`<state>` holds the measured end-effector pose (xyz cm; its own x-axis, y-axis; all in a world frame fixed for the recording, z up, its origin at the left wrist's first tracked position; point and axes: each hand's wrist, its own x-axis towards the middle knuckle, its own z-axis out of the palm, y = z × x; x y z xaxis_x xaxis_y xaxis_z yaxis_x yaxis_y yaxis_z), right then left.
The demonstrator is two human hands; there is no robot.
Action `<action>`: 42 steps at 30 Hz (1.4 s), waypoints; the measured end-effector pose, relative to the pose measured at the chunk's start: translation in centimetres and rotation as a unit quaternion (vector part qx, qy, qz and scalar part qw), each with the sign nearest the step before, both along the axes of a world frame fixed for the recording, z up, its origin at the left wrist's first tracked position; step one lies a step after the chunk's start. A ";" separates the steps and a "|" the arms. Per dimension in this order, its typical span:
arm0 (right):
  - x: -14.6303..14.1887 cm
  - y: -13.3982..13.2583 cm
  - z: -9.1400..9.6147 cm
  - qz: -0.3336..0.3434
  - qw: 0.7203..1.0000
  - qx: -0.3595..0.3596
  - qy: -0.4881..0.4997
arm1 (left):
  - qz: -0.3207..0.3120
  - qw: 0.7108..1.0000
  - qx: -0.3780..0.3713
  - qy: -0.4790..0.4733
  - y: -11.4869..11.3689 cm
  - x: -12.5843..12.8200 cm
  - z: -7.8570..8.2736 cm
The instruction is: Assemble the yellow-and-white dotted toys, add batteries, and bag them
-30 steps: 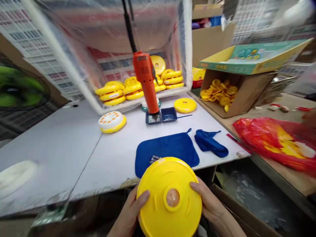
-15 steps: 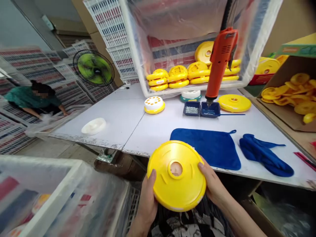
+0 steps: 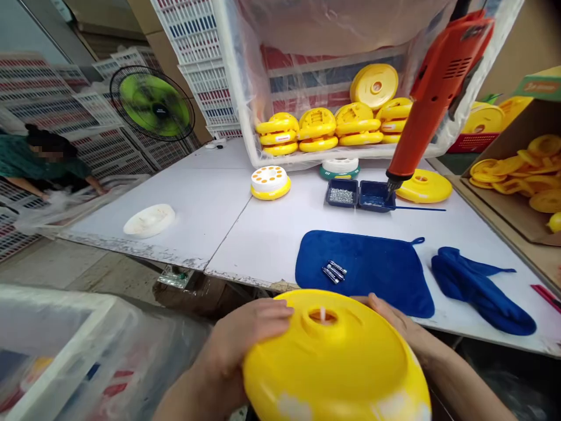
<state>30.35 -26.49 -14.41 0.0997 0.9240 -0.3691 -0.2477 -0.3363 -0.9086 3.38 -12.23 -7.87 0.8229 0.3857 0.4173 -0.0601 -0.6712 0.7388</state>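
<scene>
You had the yellow plastic disc [image 3: 337, 365] in both hands at 6 o'clock, in front of the bench [image 3: 210, 234] edge. It was tilted, w/ its centre hole [image 3: 323, 316] facing up and toward 12. It's round, so no long axis to go by. L hand [image 3: 245, 333] lay across the upper left of the disc, palm on the face. R hand [image 3: 394, 320] was on the right side, fingers along the rim. Your grip was closed on the disc from both sides and held nothing else.

R hand was the nearer one to the orange electric screwdriver [image 3: 438, 93], which hung at 1 o'clock, tip down at the blue tray [image 3: 372, 196]. That tray sat just beside a tray of screws [image 3: 340, 195]. A blue cloth [image 3: 363, 275] lay at 12, just past the disc, w/ a few batteries [image 3: 333, 271] on it. A rolled blue rag [image 3: 475, 292] lay at 2 o'clock.

Further out: a second yellow disc [image 3: 425, 186] at 1 o'clock, stacked yellow discs [image 3: 355, 130] in a plastic-lined crate at 12, a white-topped disc [image 3: 269, 182] at 11, a plain white disc [image 3: 149, 221] at 10. A co-worker [image 3: 48, 158] was well apart at 10, nr a fan [image 3: 152, 103].
</scene>
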 end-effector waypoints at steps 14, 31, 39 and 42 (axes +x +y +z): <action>5.0 6.9 -4.1 0.074 0.800 0.113 -0.585 | 0.336 0.690 -0.624 -0.150 0.8 4.6 -8.1; 1.9 5.0 -0.8 -0.125 0.949 0.204 -0.206 | 0.362 0.714 -0.571 -0.183 0.2 5.0 -9.4; -3.8 6.3 -0.5 -0.007 0.909 0.195 -0.369 | 0.385 0.738 -0.524 -0.180 -0.7 6.0 -9.0; -3.9 6.5 -1.4 0.022 0.868 0.200 -0.455 | 0.394 0.742 -0.514 -0.175 -1.0 6.1 -8.8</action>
<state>26.42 -20.01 -15.77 0.1429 0.9706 0.1938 0.6382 0.0593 -0.7676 9.45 -13.27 -16.72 0.0840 0.9518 -0.2950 -0.2563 0.3068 0.9166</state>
